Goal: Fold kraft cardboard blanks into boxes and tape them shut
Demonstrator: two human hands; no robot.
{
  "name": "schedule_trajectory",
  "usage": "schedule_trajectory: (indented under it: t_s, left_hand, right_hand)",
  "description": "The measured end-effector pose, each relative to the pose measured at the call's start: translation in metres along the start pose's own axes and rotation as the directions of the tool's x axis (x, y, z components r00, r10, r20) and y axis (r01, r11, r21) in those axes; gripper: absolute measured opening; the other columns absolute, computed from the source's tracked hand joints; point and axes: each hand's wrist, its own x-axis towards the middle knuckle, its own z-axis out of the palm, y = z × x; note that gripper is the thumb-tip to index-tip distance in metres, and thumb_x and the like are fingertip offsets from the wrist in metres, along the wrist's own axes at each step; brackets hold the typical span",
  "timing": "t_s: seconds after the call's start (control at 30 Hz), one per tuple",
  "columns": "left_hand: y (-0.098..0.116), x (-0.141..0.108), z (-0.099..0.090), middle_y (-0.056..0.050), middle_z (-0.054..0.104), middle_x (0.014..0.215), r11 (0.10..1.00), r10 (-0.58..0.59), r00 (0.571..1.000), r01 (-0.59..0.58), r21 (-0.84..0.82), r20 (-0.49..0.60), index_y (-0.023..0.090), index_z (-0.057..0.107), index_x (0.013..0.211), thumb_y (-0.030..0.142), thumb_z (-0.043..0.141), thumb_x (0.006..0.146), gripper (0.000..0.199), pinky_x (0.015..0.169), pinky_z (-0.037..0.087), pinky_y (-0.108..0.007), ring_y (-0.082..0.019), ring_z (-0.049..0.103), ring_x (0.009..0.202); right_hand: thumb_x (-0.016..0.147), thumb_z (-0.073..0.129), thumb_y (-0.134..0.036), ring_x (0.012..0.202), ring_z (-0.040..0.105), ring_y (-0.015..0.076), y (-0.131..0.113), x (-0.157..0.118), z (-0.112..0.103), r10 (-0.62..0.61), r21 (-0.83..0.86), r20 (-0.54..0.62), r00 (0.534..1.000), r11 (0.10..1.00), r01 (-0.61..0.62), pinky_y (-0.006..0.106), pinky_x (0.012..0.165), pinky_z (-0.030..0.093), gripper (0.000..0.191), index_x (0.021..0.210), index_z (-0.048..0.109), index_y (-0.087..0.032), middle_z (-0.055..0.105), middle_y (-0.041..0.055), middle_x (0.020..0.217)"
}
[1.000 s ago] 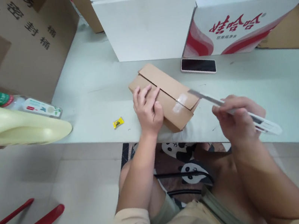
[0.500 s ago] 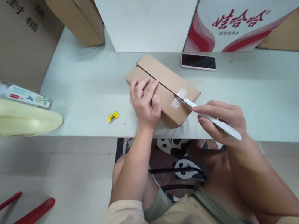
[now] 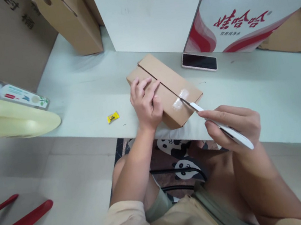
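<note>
A small brown cardboard box lies at a slant on the pale tabletop, its two top flaps meeting along a dark seam. Clear tape crosses the seam near the box's lower right end. My left hand rests on the left flap, fingers spread over the cardboard. Gripped in my right hand is a white utility knife, whose blade tip meets the seam at the tape.
Behind the box stand a white carton and a red-and-white printed carton, with a phone before them. A yellow wrapped candy lies to the left. Further left are a pale yellow curved object and a tall cardboard box.
My right hand has drawn the knife back a little, right and toward me, showing more of the blade. My left hand and the box have hardly moved.
</note>
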Motion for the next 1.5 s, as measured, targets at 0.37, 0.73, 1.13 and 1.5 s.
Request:
schedule_trajectory:
  t_s: [0.37,0.73,1.13,1.5]
  left_hand:
    - [-0.002,0.002,-0.001,-0.013,0.065,0.126,0.998,-0.012,1.0,0.011,-0.06,-0.012,0.022,0.058,0.121,0.073,0.022,0.092,0.069,0.12,0.032,-0.051,-0.031,0.046,0.14]
    - [-0.011,0.0,0.004,-0.013,0.064,0.127,0.989,0.087,0.994,-0.093,-0.115,-0.061,0.021,0.055,0.125,0.061,0.032,0.097,0.054,0.118,0.032,-0.05,-0.031,0.045,0.139]
    - [-0.034,0.005,0.0,-0.011,0.064,0.127,0.943,0.04,0.998,-0.055,-0.328,-0.055,0.023,0.058,0.12,0.062,0.05,0.09,0.05,0.122,0.028,-0.048,-0.03,0.041,0.142]
    - [-0.043,0.018,-0.03,-0.005,0.069,0.113,0.611,-0.346,0.938,0.209,-0.763,-0.02,0.024,0.066,0.101,0.044,0.067,0.069,0.037,0.119,0.035,-0.042,-0.027,0.052,0.134]
  right_hand:
    - [0.081,0.06,-0.009,0.043,0.047,0.0087,0.004,-0.001,-0.008,-0.033,0.009,-0.012,0.999,0.999,0.033,0.024,0.039,0.032,0.031,0.102,0.074,-0.028,0.056,-0.0026,0.057]
    - [0.082,0.062,-0.007,0.048,0.053,0.008,0.01,-0.005,0.001,0.061,0.061,0.029,0.998,0.996,-0.062,0.021,0.045,0.04,0.026,0.099,0.074,-0.023,0.062,-0.0019,0.063]
    - [0.083,0.065,-0.03,0.064,0.067,0.0179,0.051,-0.032,0.006,0.403,-0.017,-0.427,0.809,0.891,-0.453,0.033,0.059,0.054,0.03,0.111,0.072,-0.024,0.074,0.0035,0.082]
    - [0.084,0.055,-0.029,0.126,0.053,0.0428,0.09,-0.037,0.032,0.782,-0.497,0.208,0.587,0.602,-0.625,0.06,0.101,0.045,0.066,0.149,0.05,-0.021,0.057,0.0199,0.14]
